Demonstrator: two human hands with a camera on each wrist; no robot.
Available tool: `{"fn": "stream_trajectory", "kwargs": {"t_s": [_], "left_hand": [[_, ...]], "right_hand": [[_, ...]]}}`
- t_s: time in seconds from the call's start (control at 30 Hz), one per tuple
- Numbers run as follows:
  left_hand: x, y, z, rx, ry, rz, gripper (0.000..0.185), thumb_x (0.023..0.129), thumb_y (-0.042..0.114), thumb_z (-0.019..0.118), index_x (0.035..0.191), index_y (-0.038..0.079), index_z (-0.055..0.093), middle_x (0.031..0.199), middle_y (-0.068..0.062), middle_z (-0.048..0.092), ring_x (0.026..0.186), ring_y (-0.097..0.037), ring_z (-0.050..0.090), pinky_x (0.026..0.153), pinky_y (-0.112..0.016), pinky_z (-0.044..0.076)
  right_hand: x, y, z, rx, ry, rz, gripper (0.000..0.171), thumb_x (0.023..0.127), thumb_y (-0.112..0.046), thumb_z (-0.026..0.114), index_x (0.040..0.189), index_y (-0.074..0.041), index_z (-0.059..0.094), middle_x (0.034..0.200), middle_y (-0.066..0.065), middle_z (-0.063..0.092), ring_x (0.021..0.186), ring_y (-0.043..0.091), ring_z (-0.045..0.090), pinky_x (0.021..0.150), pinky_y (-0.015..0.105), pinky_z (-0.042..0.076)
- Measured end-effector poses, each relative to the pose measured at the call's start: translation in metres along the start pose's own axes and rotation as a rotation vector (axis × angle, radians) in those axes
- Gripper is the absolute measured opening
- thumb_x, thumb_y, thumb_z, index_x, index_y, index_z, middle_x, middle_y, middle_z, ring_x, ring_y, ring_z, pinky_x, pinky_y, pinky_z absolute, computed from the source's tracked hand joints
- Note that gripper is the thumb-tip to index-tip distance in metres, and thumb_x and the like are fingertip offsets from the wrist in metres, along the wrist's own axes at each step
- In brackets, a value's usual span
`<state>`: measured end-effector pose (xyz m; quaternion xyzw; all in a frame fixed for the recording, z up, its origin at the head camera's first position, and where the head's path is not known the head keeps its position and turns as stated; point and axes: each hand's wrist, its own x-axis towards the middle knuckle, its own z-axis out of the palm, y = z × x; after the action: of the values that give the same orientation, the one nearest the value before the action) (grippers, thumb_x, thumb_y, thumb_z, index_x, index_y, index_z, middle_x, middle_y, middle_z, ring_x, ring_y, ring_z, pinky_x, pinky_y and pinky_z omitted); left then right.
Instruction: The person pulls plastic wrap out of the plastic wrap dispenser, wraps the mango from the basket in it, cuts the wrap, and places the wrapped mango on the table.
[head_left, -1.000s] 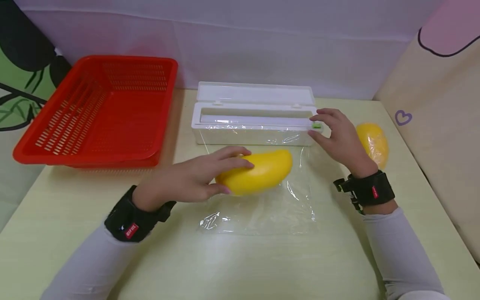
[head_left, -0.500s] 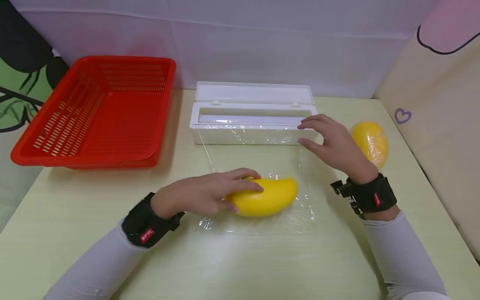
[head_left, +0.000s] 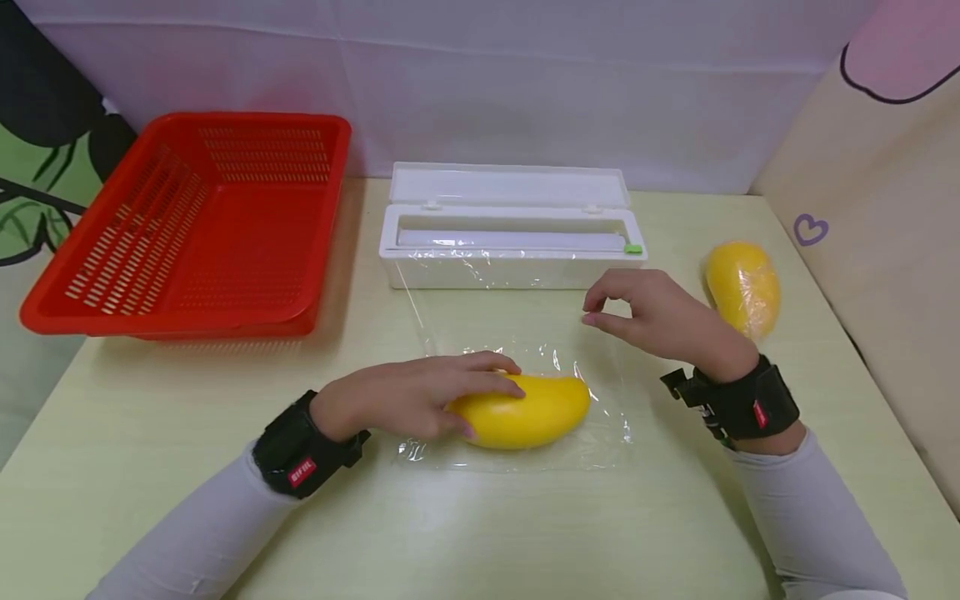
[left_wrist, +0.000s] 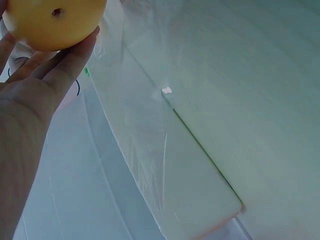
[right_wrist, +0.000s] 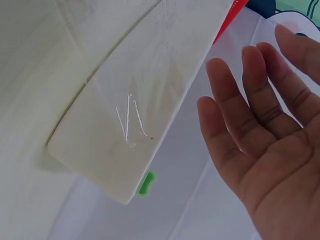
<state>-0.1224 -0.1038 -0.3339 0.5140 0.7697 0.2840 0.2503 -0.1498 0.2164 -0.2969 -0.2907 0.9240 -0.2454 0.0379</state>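
Observation:
A yellow mango [head_left: 540,414] lies on a sheet of clear cling film [head_left: 609,429]. My left hand [head_left: 405,396] grips its left end, thumb on the near side and fingers over the top. In the left wrist view the mango [left_wrist: 60,30] shows a small dark hole at its end. My right hand [head_left: 663,321] hovers by the right edge of the film, fingers loosely bent, holding nothing. Behind both hands stands a white cling film dispenser [head_left: 510,185] with its lid up. A green slide cutter [head_left: 633,248] sits at its right end, and film runs down over its front.
At the back left stands a red plastic basket [head_left: 247,225] with slotted sides. A second mango [head_left: 744,287], wrapped in film, lies at the right by the side wall. A pale curtain [head_left: 525,100] hangs behind the dispenser.
My left hand has brought the mango nearer and down onto the film. My right hand has drawn back from the green cutter toward the film's right edge.

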Motion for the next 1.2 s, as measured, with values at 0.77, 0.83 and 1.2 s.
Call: {"fn": "stream_trajectory", "kwargs": {"t_s": [0.77,0.83,1.2], "left_hand": [[0.005,-0.001,-0.001,-0.051,-0.014,-0.055,0.057,0.086,0.013,0.077,0.14,0.019,0.056,0.157,0.001,0.039,0.146,-0.018,0.032,0.117,-0.043,0.03],[0.005,-0.002,0.0,-0.049,-0.019,-0.062,0.059,0.085,0.015,0.078,0.14,0.019,0.056,0.158,0.0,0.037,0.147,-0.018,0.03,0.117,-0.043,0.03],[-0.029,-0.015,-0.007,-0.004,0.117,-0.143,0.057,0.077,0.021,0.086,0.128,0.021,0.061,0.146,-0.001,0.047,0.136,-0.021,0.042,0.11,-0.047,0.04]], "right_hand": [[-0.008,0.0,0.004,0.001,-0.157,0.015,0.011,0.089,-0.013,0.075,0.099,-0.01,0.07,0.094,-0.005,0.068,0.089,0.015,0.061,0.081,0.042,0.053],[-0.009,0.002,0.006,0.0,-0.157,-0.008,0.009,0.089,-0.011,0.075,0.096,-0.012,0.07,0.092,-0.007,0.066,0.087,0.013,0.06,0.08,0.041,0.053],[-0.027,0.007,0.011,0.014,-0.207,-0.046,0.016,0.087,-0.007,0.076,0.087,-0.019,0.067,0.085,-0.014,0.06,0.08,0.011,0.056,0.075,0.037,0.052]]}}
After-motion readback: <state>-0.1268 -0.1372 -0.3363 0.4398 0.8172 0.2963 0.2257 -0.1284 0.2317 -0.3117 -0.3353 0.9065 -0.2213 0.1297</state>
